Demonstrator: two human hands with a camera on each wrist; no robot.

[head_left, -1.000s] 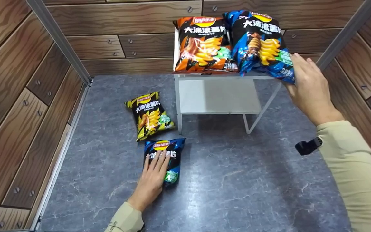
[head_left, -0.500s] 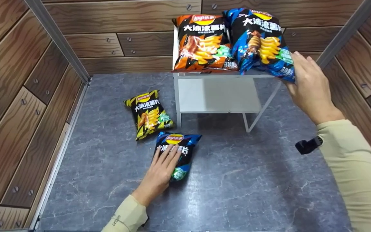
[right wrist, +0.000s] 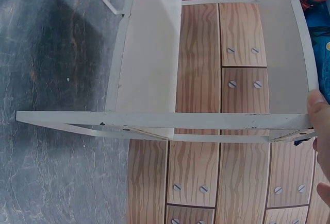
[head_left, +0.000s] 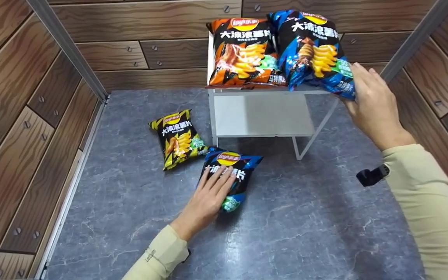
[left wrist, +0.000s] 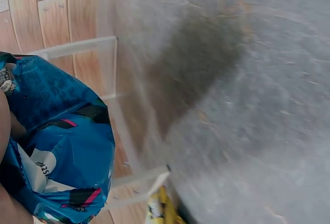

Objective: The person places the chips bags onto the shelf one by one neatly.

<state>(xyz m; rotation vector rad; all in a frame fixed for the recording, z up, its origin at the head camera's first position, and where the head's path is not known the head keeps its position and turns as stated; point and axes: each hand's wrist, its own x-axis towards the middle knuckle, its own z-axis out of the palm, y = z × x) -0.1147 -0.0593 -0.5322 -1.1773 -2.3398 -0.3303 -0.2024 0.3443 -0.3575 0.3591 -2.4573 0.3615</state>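
Chip bag (head_left: 238, 187) held in part-open left hand (head_left: 207, 197), yellow bag (head_left: 180, 140) near, rack (head_left: 263, 115) behind, right hand (head_left: 377, 103) at its edge, grip unclear.

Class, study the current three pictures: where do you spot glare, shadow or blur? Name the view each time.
Head view: white glare on the floor, lower in the picture than the blue bag under the left hand; left wrist view: floor blurred, with a soft-edged shadow; right wrist view: white stand fairly sharp, dark shadow on the floor.
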